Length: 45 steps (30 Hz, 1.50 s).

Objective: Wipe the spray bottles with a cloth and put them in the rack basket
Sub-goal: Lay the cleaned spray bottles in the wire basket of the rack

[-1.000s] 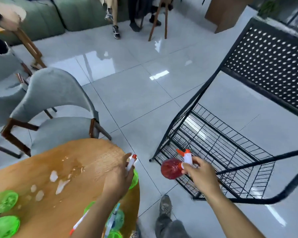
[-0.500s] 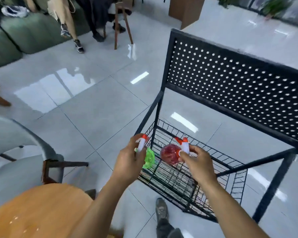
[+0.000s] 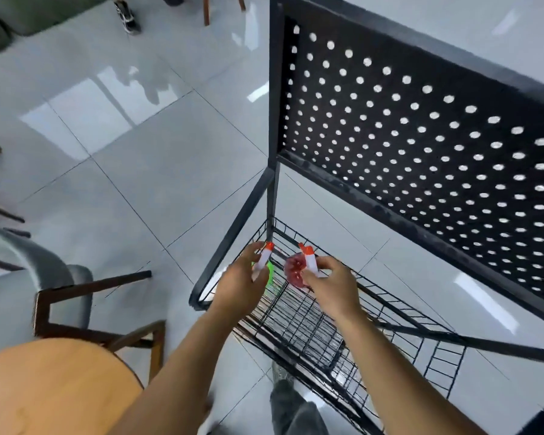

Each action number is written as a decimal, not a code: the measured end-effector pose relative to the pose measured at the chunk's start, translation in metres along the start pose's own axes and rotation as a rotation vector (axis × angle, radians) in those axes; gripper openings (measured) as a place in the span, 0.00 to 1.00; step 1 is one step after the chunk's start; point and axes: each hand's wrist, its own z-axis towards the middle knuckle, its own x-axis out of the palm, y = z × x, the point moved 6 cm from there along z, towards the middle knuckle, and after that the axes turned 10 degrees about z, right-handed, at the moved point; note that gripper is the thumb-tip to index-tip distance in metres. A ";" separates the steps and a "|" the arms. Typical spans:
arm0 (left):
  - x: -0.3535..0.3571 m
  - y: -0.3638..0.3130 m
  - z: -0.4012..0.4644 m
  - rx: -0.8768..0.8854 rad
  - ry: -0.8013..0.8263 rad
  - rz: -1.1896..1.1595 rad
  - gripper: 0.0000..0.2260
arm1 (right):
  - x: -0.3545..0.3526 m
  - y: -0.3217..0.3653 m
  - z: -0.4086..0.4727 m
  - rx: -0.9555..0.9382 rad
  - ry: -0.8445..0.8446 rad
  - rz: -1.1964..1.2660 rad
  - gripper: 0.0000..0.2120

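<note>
Head view, A: What do the hands hold?
B: The left hand (image 3: 239, 285) grips a green spray bottle (image 3: 269, 271) by its white-and-orange head; the right hand (image 3: 328, 285) pinches a red spray bottle (image 3: 296, 271) the same way.
A: Where are they?
B: Both hang side by side above the black wire rack basket (image 3: 387, 304), below the perforated panel (image 3: 421, 146). The wooden tabletop (image 3: 51, 394) sits lower left.

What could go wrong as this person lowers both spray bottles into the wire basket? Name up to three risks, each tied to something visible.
1. Each hand, left hand and right hand, holds its bottle only by the sprayer head, so the green bottle or red bottle might slip.
2. The wire basket has an open grid floor; a bottle set down upright may tip.
3. The image is blurred, so one bottle could knock the black frame.
</note>
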 end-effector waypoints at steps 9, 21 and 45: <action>-0.001 0.009 0.002 -0.077 -0.040 -0.026 0.24 | 0.007 0.002 0.015 -0.058 -0.001 -0.156 0.12; -0.038 0.027 -0.072 0.022 -0.087 -0.057 0.25 | -0.020 0.020 -0.056 -0.305 -0.083 -0.316 0.26; -0.082 0.391 -0.516 -0.428 -0.644 -0.410 0.24 | 0.363 -0.087 -0.402 -0.805 0.793 -0.613 0.22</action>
